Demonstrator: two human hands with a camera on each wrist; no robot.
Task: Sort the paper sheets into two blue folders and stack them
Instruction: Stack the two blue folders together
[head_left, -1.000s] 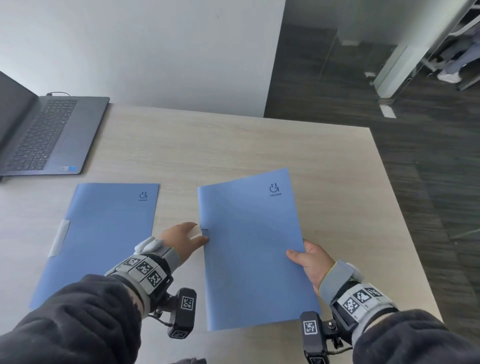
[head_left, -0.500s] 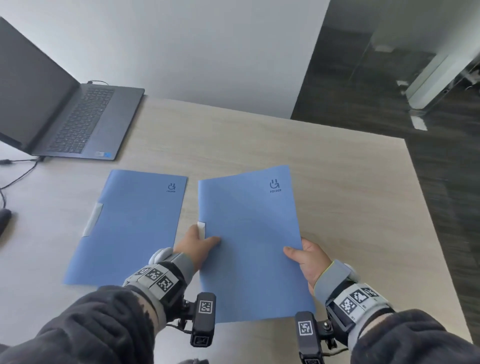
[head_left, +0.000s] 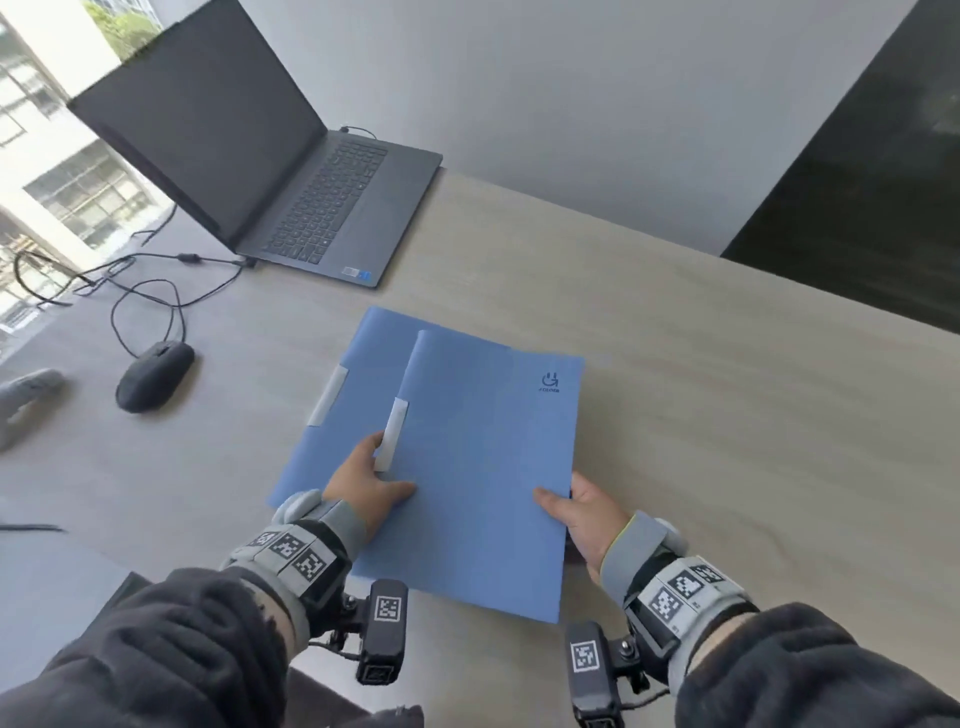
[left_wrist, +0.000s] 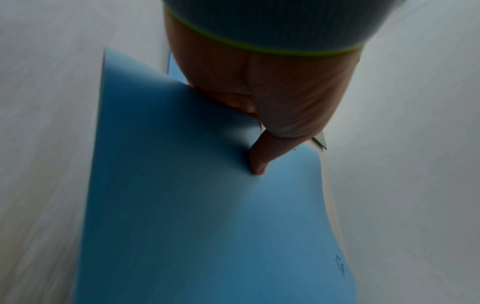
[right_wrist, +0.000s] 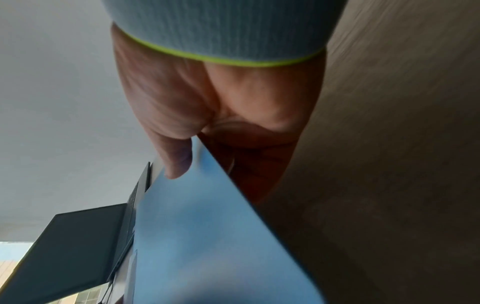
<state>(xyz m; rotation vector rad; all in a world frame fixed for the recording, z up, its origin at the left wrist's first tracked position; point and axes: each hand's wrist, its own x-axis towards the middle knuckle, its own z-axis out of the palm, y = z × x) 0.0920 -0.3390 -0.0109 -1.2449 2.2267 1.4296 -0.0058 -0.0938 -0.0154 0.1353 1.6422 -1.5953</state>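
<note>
Second blue folder (head_left: 332, 400) lies flat on the table (head_left: 727, 415). Left hand (head_left: 363, 483) pinches the spine edge of the upper blue folder (head_left: 483, 467); right hand (head_left: 582, 514) pinches its opposite edge. Half a second ago the folders lay side by side; now the upper overlaps the lower, offset rightward. Stacking appears nearly complete; alignment remains.

Office, open laptop (head_left: 291, 176), wired mouse (head_left: 154, 375), wood-grain desk (head_left: 727, 389), window view of building

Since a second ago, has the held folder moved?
Yes. The held folder has shifted left, now overlapping the other folder lying on the table; earlier they lay side by side.
</note>
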